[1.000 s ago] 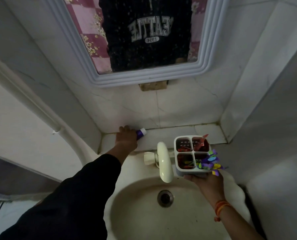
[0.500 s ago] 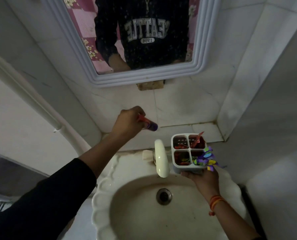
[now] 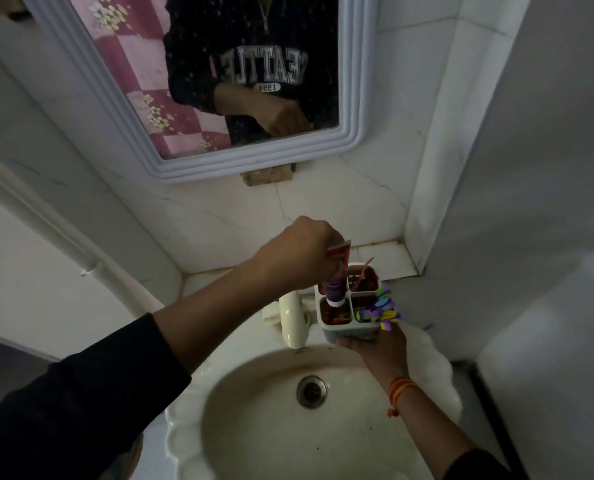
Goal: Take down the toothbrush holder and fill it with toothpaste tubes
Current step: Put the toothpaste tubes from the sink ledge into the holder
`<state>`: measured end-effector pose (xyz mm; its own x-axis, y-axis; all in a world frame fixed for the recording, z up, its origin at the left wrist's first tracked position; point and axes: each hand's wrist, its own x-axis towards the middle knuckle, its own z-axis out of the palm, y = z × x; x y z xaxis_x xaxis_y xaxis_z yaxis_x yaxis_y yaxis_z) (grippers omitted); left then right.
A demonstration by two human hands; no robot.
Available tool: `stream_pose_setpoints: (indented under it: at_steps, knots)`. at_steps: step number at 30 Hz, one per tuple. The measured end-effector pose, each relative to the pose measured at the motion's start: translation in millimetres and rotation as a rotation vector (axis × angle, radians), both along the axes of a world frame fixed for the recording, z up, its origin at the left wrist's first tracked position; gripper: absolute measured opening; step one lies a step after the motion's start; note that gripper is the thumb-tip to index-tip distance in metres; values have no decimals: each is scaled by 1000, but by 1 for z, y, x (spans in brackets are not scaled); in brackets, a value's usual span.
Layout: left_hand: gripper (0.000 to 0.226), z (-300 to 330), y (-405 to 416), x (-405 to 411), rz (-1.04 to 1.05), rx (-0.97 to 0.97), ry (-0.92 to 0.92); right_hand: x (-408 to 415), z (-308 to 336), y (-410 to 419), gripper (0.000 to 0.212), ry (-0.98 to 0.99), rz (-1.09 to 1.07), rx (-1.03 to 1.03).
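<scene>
My right hand (image 3: pixel 380 344) holds a white toothbrush holder (image 3: pixel 352 329) from below, above the back rim of the sink. It has four compartments, with red items inside and bright purple, yellow and green decorations on its right side. My left hand (image 3: pixel 300 252) grips a red and purple toothpaste tube (image 3: pixel 337 282) by its flat end. The tube hangs cap down, its white cap just over the divider between the two left compartments. A red tube end sticks up from the far right compartment.
A cream tap (image 3: pixel 294 322) stands just left of the holder. The cream sink (image 3: pixel 254 427) with its drain (image 3: pixel 311 391) lies below. A tiled ledge (image 3: pixel 389 259) runs behind, and a white-framed mirror (image 3: pixel 254 164) hangs above. A wall closes in on the right.
My left hand picked the toothpaste tube off the ledge, carried it right and turned it cap down over the holder. My right hand kept the holder nearly still.
</scene>
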<state>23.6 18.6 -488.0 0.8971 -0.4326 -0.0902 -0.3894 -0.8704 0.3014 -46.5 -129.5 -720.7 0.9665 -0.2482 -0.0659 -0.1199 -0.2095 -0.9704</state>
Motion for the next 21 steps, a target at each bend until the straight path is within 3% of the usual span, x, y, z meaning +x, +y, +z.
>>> stream_pose_setpoints:
  at_steps: [10, 15, 21]
  knots:
    - [33, -5, -18, -7, -46, 162, 63, 2, -6, -3, 73, -5, 17, 1]
    - [20, -32, -15, -16, 0, 335, 10, 4, -9, -3, 74, 9, 25, -19]
    - [10, -38, -23, -8, 50, 359, 14, 5, -11, -4, 77, 2, 45, -34]
